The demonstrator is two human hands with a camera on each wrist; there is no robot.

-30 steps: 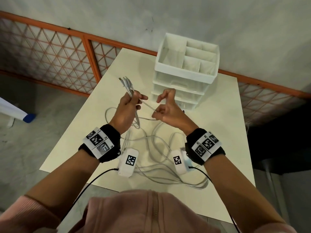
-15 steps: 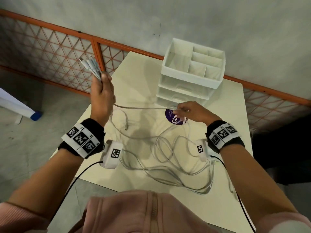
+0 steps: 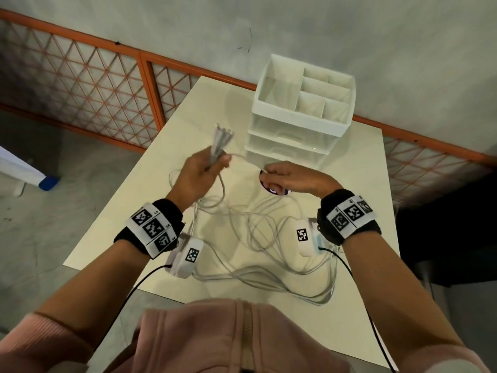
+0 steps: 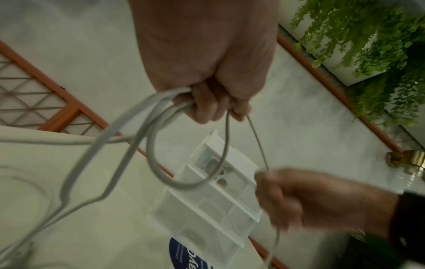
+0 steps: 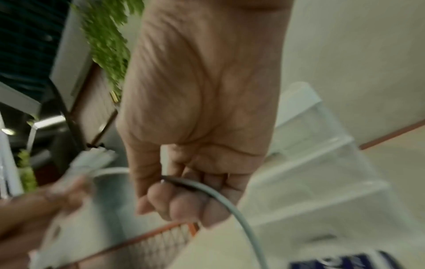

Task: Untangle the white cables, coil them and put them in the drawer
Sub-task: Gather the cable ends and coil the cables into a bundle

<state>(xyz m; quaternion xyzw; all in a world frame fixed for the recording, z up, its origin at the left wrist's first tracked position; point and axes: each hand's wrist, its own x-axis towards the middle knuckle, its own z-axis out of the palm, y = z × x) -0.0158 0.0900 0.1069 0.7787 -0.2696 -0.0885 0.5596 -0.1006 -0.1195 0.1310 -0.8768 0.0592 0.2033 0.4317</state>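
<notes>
White cables [image 3: 258, 238] lie in tangled loops on the cream table [image 3: 166, 146], running under both wrists. My left hand [image 3: 200, 173] grips a bundle of cable ends [image 3: 222, 142] that stick up above the fist; in the left wrist view the fingers of the left hand [image 4: 214, 102] curl round several strands [image 4: 147, 131]. My right hand [image 3: 290, 175] pinches one strand [image 3: 243, 156] that stretches between the two hands; the right wrist view shows the same cable [image 5: 220, 196] passing through the curled fingers of the right hand [image 5: 181, 200]. The white drawer unit [image 3: 301, 122] stands behind the hands, drawers shut.
A purple round sticker [image 3: 274, 190] lies on the table under my right hand. An orange lattice railing [image 3: 80, 84] runs behind the table along a grey wall. The table's near edge [image 3: 242, 313] is close to my body. Green plants [image 4: 368, 36] show at the right.
My left hand has come down from high on the left back toward the middle with the cable ends. The right hand has lifted slightly and now holds a short taut strand between the hands.
</notes>
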